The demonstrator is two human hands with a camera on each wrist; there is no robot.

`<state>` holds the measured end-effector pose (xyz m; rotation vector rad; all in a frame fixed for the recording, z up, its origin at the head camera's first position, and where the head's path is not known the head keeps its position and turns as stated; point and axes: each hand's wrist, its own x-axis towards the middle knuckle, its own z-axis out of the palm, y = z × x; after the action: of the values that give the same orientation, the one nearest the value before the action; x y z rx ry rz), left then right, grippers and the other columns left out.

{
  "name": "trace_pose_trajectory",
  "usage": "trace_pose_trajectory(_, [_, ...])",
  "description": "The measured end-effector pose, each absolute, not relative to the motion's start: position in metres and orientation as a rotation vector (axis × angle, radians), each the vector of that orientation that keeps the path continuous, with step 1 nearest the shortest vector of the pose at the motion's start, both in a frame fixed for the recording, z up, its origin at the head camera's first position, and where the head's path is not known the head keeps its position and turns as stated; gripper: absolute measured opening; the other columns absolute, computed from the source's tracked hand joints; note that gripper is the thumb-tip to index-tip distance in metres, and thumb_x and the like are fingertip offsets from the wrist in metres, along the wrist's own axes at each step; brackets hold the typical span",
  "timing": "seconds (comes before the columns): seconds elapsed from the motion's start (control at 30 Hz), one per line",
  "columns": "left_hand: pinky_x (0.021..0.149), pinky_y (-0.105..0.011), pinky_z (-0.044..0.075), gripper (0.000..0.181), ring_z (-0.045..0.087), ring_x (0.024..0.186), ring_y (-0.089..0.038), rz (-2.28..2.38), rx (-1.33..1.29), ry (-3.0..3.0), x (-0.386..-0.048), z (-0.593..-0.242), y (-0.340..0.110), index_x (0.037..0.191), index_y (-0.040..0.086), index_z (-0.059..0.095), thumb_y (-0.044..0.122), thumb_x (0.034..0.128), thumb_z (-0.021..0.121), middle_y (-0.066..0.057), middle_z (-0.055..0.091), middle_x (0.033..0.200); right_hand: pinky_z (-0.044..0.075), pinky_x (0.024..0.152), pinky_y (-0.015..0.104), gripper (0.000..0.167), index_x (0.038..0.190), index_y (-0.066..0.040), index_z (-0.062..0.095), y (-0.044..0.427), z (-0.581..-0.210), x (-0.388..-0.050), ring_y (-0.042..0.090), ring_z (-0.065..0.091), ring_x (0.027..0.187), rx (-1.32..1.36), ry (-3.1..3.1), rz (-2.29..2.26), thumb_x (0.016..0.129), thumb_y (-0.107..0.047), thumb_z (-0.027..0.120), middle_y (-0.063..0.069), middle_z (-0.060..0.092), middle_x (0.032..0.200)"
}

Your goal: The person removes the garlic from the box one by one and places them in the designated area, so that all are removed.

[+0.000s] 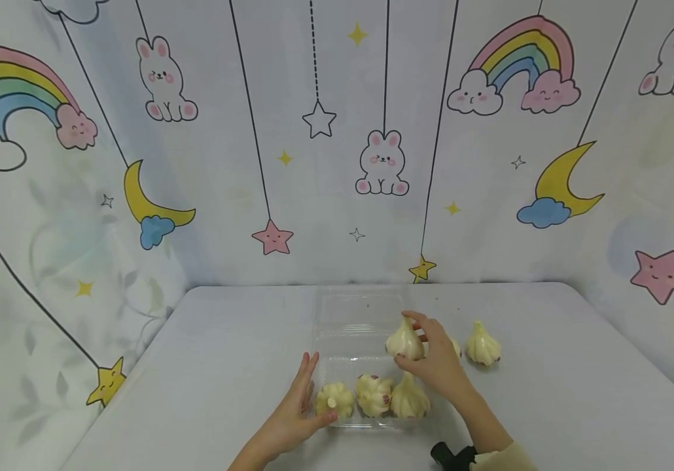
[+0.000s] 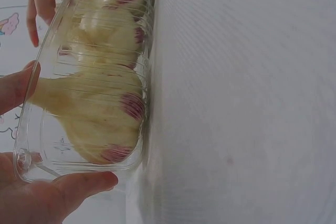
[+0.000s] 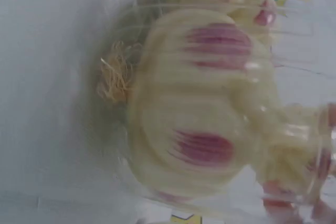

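A clear plastic clamshell box (image 1: 366, 424) lies on the table, its lid (image 1: 349, 317) folded back toward the wall. Three pale garlic bulbs sit along its front: a left bulb (image 1: 334, 398), a middle bulb (image 1: 374, 395) and a right bulb (image 1: 410, 399). My left hand (image 1: 291, 418) rests against the box's left side, fingers straight, thumb over the front left corner. Above the back right part of the box, my right hand (image 1: 438, 361) pinches another garlic bulb (image 1: 404, 341) between thumb and fingers. In the left wrist view, purple-streaked bulbs (image 2: 100, 114) show through the box wall.
One garlic bulb (image 1: 483, 345) stands on the white table (image 1: 549, 392) right of the box. Another bulb (image 1: 457, 347) is mostly hidden behind my right hand. A black device (image 1: 453, 456) sits at my right wrist by the sleeve (image 1: 504, 458). A patterned cloth wall (image 1: 325, 196) rises behind the table.
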<state>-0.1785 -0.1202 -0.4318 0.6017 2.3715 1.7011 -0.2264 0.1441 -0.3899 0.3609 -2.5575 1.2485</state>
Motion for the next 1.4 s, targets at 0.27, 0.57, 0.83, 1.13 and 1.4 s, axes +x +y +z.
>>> trace_pose_trajectory(0.27, [0.097, -0.063, 0.024, 0.094, 0.010, 0.126, -0.057, 1.696, 0.598, 2.375, -0.178, -0.431, -0.120, 0.147, 0.010, 0.000, 0.023, 0.0830, 0.068, -0.026, -0.019, 0.146, 0.051, 0.062, 0.029, 0.070, 0.130, -0.018, 0.047, 0.155, -0.384, -0.223, 0.033, 0.051, 0.098, 0.342, -2.542, 1.290, 0.069, -0.010, 0.079, 0.013, 0.049, 0.112])
trace_pose_trajectory(0.57, [0.096, -0.063, 0.025, 0.094, 0.011, 0.126, -0.057, 1.676, 0.608, 2.384, -0.179, -0.431, -0.121, 0.147, 0.008, 0.000, 0.024, 0.0839, 0.067, -0.026, -0.019, 0.146, 0.051, 0.058, 0.025, 0.070, 0.130, -0.016, 0.048, 0.174, -0.383, -0.222, 0.033, 0.048, 0.098, 0.344, -2.472, 1.308, 0.069, -0.004, 0.078, 0.013, 0.047, 0.113])
trace_pose_trajectory(0.83, [0.095, -0.064, 0.027, 0.093, 0.011, 0.125, -0.058, 1.681, 0.602, 2.372, -0.179, -0.432, -0.121, 0.147, 0.011, 0.000, 0.024, 0.0841, 0.067, -0.025, -0.020, 0.146, 0.051, 0.059, 0.024, 0.070, 0.133, -0.014, 0.047, 0.189, -0.377, -0.219, 0.034, 0.048, 0.100, 0.355, -2.461, 1.274, 0.071, -0.005, 0.077, 0.015, 0.046, 0.116])
trace_pose_trajectory(1.13, [0.095, -0.063, 0.028, 0.094, 0.012, 0.125, -0.058, 1.678, 0.600, 2.382, -0.179, -0.432, -0.120, 0.147, 0.010, 0.000, 0.025, 0.0838, 0.067, -0.026, -0.019, 0.146, 0.050, 0.063, 0.021, 0.070, 0.135, -0.013, 0.044, 0.206, -0.369, -0.219, 0.034, 0.048, 0.104, 0.296, -2.474, 1.259, 0.073, -0.010, 0.077, 0.016, 0.046, 0.120])
trace_pose_trajectory(1.4, [0.095, -0.062, 0.028, 0.094, 0.011, 0.125, -0.058, 1.675, 0.602, 2.386, -0.179, -0.431, -0.121, 0.147, 0.008, 0.000, 0.024, 0.0837, 0.067, -0.027, -0.019, 0.146, 0.048, 0.062, 0.018, 0.073, 0.136, -0.009, 0.042, 0.220, -0.364, -0.222, 0.037, 0.047, 0.104, 0.225, -2.470, 1.209, 0.072, -0.008, 0.077, 0.019, 0.047, 0.119])
